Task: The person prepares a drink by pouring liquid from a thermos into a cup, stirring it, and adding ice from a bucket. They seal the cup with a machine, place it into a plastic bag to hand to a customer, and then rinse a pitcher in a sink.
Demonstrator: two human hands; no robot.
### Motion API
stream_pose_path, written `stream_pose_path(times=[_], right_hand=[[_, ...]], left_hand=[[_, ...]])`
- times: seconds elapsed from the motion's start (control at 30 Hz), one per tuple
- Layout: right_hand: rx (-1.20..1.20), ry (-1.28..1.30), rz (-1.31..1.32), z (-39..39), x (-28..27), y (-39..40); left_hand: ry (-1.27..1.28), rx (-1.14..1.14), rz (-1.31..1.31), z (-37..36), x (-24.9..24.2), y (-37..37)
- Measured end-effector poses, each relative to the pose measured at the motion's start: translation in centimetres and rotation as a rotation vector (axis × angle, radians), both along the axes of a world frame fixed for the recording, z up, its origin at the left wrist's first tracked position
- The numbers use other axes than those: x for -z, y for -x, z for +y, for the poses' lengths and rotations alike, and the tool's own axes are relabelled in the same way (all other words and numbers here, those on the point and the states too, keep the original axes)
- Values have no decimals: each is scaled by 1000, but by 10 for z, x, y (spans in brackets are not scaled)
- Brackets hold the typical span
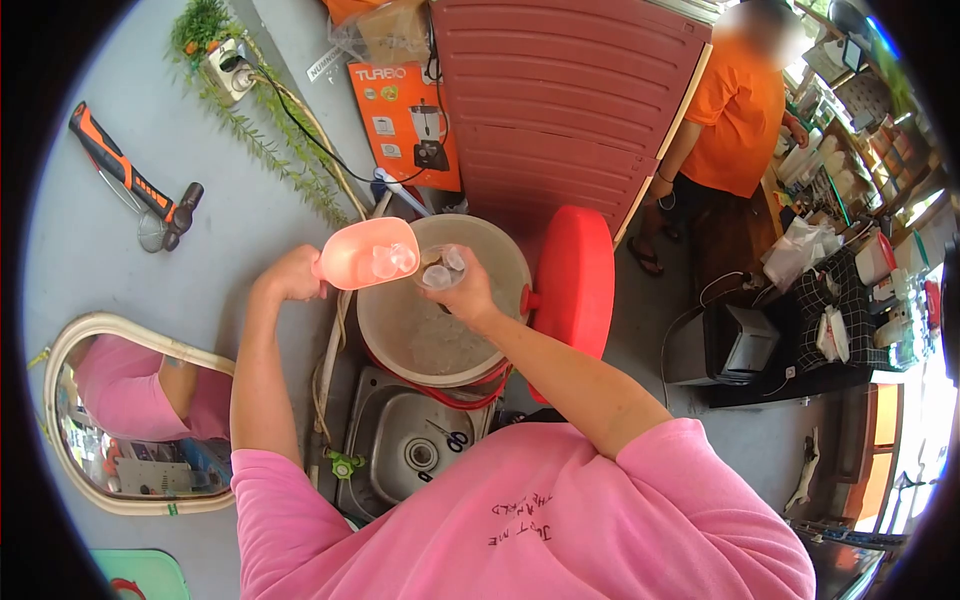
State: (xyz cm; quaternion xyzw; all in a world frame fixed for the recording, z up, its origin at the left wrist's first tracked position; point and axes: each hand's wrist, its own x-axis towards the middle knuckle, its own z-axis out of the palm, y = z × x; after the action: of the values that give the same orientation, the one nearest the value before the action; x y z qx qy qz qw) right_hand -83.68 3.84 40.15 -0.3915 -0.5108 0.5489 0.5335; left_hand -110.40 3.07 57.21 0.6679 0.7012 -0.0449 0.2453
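My left hand (293, 273) is wrapped round the handle of a pink ice scoop (345, 258). Several clear ice pieces (392, 261) lie in the scoop's bowl. In my right hand (468, 298) is a clear cup (428, 275) with ice in it, its rim close beside the scoop's front edge. Both are above a large round cooler bucket (375, 318) that has ice (440, 345) inside. The bucket's red lid (580, 290) stands open on its right side.
A metal sink (385, 465) with scissors (450, 437) in it lies below the bucket. A red ribbed panel (560, 90) rises behind. A person in an orange shirt (735, 110) stands at the upper right. A mirror (75, 470) and a hammer (130, 170) are at left.
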Motion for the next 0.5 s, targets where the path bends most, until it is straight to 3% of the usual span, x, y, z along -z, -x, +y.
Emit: stream_pose_path(times=[0.23,0.5], right_hand=[[95,-90,-264,-4,-8,-7],[114,-109,-229,-1,-21,-19]], left_hand=[[-22,-33,-70,2,3,4],[-58,-115,-54,14,44,18]])
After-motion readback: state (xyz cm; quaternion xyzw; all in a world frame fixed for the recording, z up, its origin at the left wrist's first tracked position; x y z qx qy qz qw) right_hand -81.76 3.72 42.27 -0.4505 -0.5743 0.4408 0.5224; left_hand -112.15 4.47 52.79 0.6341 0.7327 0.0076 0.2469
